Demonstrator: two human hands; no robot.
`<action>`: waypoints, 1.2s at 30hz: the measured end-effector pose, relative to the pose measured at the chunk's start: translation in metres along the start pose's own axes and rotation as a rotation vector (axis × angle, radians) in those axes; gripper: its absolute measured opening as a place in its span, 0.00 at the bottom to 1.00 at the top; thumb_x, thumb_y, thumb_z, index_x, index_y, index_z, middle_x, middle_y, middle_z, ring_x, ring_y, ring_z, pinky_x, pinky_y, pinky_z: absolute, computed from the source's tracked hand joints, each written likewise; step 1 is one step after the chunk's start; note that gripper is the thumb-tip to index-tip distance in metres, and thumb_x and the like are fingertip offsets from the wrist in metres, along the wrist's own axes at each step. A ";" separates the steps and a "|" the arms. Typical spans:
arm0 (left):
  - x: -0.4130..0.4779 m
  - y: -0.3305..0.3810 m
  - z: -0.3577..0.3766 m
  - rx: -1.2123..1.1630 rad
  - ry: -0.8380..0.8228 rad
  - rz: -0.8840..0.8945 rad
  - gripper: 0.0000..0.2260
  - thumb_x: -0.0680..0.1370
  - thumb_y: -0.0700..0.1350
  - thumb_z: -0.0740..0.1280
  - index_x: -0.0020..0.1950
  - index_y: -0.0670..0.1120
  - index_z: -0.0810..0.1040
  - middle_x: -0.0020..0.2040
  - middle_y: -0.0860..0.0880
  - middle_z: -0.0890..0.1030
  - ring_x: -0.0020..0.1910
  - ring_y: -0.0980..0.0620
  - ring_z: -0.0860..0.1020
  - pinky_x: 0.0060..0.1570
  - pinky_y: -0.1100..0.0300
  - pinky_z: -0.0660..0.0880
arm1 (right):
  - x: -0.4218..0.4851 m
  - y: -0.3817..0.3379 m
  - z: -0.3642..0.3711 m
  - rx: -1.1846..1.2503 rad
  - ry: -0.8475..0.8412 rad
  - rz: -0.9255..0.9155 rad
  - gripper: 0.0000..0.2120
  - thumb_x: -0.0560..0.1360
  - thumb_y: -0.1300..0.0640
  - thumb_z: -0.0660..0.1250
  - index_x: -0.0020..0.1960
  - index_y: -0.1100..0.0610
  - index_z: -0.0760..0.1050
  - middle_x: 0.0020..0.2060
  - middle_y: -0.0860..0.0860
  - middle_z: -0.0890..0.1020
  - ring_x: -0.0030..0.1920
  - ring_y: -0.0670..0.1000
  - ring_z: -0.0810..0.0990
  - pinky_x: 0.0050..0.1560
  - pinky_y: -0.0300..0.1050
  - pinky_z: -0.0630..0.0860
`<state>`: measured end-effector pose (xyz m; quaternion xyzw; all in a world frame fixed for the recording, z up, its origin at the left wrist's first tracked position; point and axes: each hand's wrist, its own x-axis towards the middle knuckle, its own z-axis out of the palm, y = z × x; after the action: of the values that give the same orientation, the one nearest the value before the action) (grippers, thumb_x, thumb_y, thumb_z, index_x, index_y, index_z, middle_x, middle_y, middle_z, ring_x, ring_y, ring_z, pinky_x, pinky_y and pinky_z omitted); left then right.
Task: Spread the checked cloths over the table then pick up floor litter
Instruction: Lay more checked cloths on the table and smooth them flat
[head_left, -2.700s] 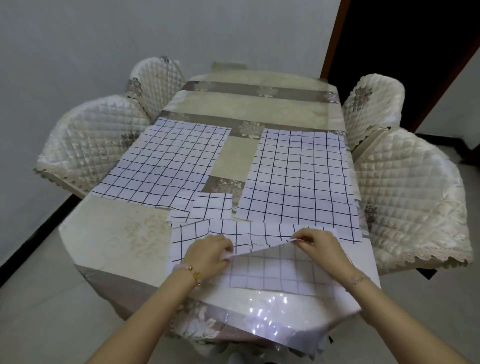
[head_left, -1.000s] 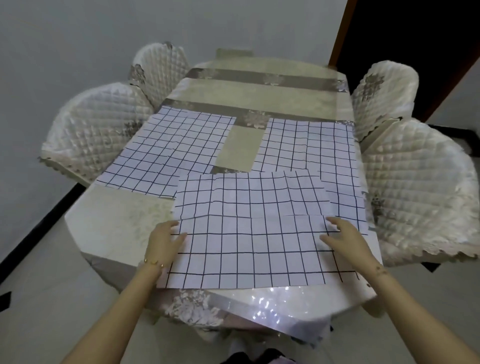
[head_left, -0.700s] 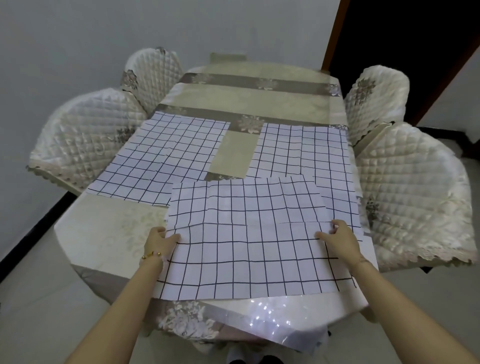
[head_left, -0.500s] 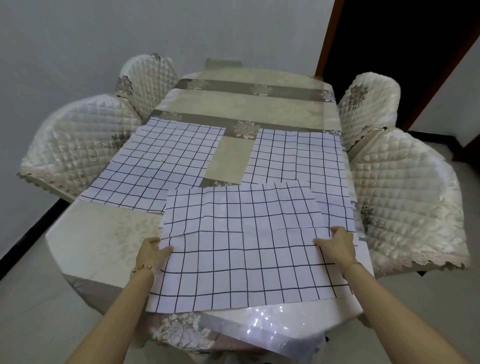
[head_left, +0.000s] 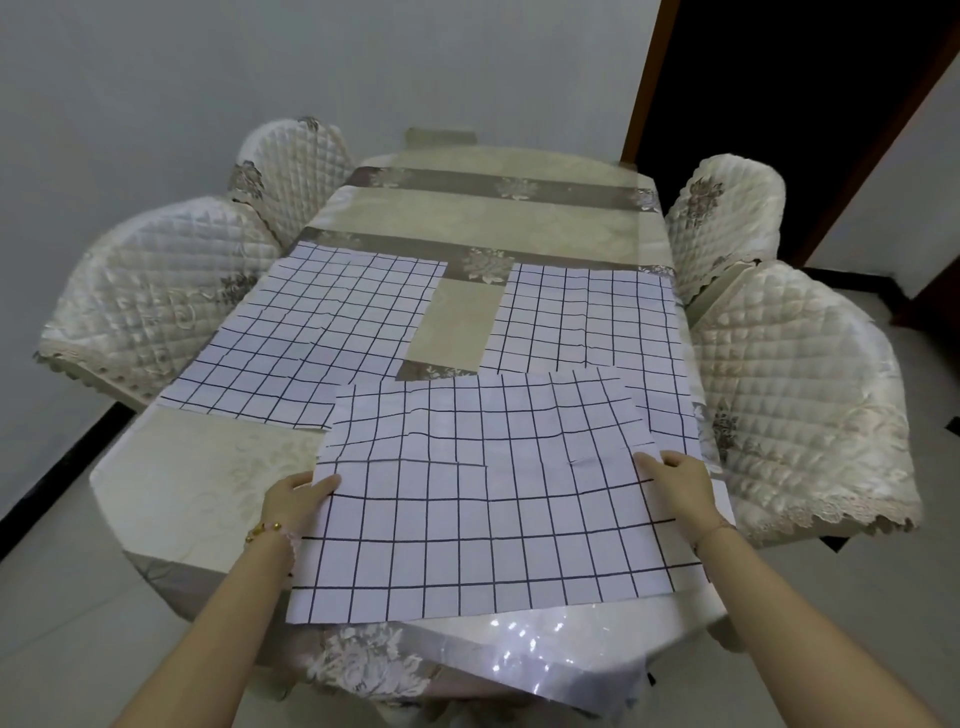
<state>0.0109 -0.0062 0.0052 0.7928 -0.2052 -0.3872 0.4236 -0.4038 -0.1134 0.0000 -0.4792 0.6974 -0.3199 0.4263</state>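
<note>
Three white cloths with dark checks lie flat on the table (head_left: 197, 499). The nearest checked cloth (head_left: 483, 499) covers the near end, overlapping the right checked cloth (head_left: 587, 317). The left checked cloth (head_left: 317, 332) lies farther back. My left hand (head_left: 293, 501) grips the near cloth's left edge, thumb on top. My right hand (head_left: 680, 486) grips its right edge the same way. No floor litter shows.
Four quilted cream chairs flank the table, two on the left (head_left: 156, 301) and two on the right (head_left: 800, 395). A dark doorway (head_left: 779, 104) opens at the back right. Pale floor tiles (head_left: 67, 623) surround the table, which carries a glossy plastic cover.
The folded near cloth was opened out flat across the table's near end. Both hands slid from its middle to its side edges and drew it slightly toward me.
</note>
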 end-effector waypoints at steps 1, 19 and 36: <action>-0.002 0.004 -0.001 -0.005 -0.015 0.020 0.21 0.73 0.44 0.71 0.63 0.37 0.74 0.60 0.39 0.78 0.60 0.40 0.75 0.64 0.48 0.70 | -0.006 -0.004 -0.004 0.025 0.001 -0.037 0.25 0.75 0.57 0.68 0.29 0.52 0.53 0.26 0.49 0.54 0.28 0.49 0.53 0.33 0.44 0.50; -0.099 0.044 0.095 -0.100 -0.291 0.399 0.08 0.75 0.45 0.67 0.38 0.43 0.77 0.38 0.49 0.75 0.38 0.51 0.70 0.39 0.58 0.67 | -0.151 0.053 -0.168 0.265 0.556 -0.049 0.03 0.74 0.55 0.67 0.46 0.49 0.80 0.40 0.41 0.82 0.41 0.41 0.79 0.38 0.38 0.72; -0.337 -0.018 0.355 0.172 -0.765 0.445 0.07 0.76 0.42 0.66 0.38 0.45 0.79 0.34 0.54 0.80 0.37 0.56 0.73 0.38 0.61 0.69 | -0.282 0.251 -0.368 0.451 0.767 0.305 0.06 0.77 0.56 0.65 0.47 0.55 0.80 0.39 0.53 0.84 0.40 0.52 0.83 0.34 0.42 0.75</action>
<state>-0.4765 0.0423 0.0177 0.5615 -0.5440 -0.5333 0.3229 -0.7847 0.2503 0.0262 -0.1140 0.7800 -0.5512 0.2735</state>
